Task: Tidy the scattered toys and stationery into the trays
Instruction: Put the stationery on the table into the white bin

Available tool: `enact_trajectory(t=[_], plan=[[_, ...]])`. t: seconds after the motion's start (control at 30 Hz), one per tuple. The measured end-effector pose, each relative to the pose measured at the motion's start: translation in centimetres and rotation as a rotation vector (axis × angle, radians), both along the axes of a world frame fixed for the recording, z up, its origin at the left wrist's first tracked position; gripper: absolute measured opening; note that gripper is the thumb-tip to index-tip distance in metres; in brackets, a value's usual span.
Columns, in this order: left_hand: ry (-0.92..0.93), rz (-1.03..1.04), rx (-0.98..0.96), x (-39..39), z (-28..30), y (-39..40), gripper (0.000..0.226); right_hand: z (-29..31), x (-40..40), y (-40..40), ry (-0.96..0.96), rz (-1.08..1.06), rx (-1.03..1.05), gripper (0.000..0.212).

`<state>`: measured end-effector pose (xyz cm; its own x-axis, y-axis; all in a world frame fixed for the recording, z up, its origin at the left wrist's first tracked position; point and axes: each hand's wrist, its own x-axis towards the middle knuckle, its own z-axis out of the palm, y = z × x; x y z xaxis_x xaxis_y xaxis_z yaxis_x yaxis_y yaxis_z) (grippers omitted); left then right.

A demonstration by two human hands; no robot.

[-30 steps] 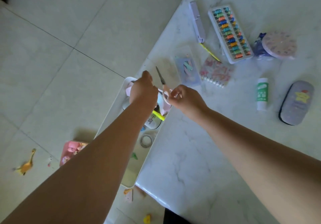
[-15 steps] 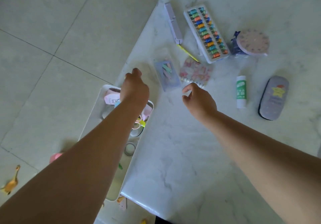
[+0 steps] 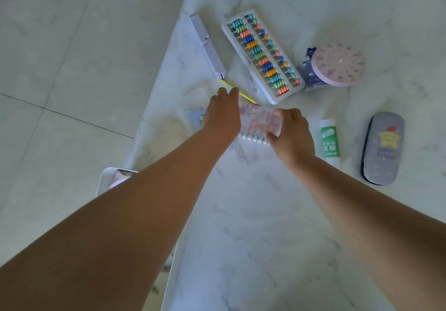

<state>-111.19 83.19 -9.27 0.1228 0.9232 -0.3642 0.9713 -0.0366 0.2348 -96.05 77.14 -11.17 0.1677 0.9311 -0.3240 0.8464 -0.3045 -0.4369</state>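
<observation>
Nearest, a white tray [image 3: 102, 180] sits at the marble table's [image 3: 253, 238] left edge. Beyond, the right hand [image 3: 292, 134] pinches a spiral notebook [image 3: 259, 122]; the left hand [image 3: 222, 115], fingers extended, covers a clear card box [image 3: 194, 115]. Farther: glue stick [image 3: 329, 141], pencil case [image 3: 382, 149], abacus [image 3: 263, 54].

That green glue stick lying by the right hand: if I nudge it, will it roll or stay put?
The glue stick looks round and lies on its side on the smooth marble table, so a sideways nudge would probably roll it. It looks small and probably light, so the right hand could likely pinch it easily.
</observation>
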Motion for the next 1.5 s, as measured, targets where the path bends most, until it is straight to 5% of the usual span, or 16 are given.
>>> enact_trajectory(t=[0.33, 0.6, 0.73, 0.9, 1.13, 1.3, 1.5], plan=[[0.208, -0.153, 0.100, 0.5, -1.7, 3.1, 0.051, -1.3, -0.6, 2.0, -0.103, 0.029, -0.064, 0.078], [0.168, -0.263, 0.172, 1.2, -1.0, 0.8, 0.035, -0.6, 0.9, -1.0, -0.150, -0.053, -0.315, 0.065], [0.016, -0.037, 0.187, 1.1, 1.3, -1.0, 0.022, 0.5, 1.4, -3.0, 0.056, -0.168, -0.282, 0.041], [-0.215, 0.327, 0.111, -2.4, 3.8, -5.6, 0.030, 2.6, 0.3, -4.9, 0.307, -0.233, -0.233, 0.028], [-0.324, 0.766, 0.203, -9.5, 7.5, -16.0, 0.042, 7.8, -6.3, -7.2, 0.440, -0.018, -0.081, 0.025], [-0.206, 0.992, 0.128, -13.5, 7.0, -23.1, 0.043, 9.4, -12.5, -9.3, 0.398, 0.258, -0.089, 0.024], [-0.310, 1.207, 0.000, -16.4, 5.5, -27.3, 0.035, 8.7, -17.0, -11.5, 0.347, 0.501, -0.123, 0.034]])
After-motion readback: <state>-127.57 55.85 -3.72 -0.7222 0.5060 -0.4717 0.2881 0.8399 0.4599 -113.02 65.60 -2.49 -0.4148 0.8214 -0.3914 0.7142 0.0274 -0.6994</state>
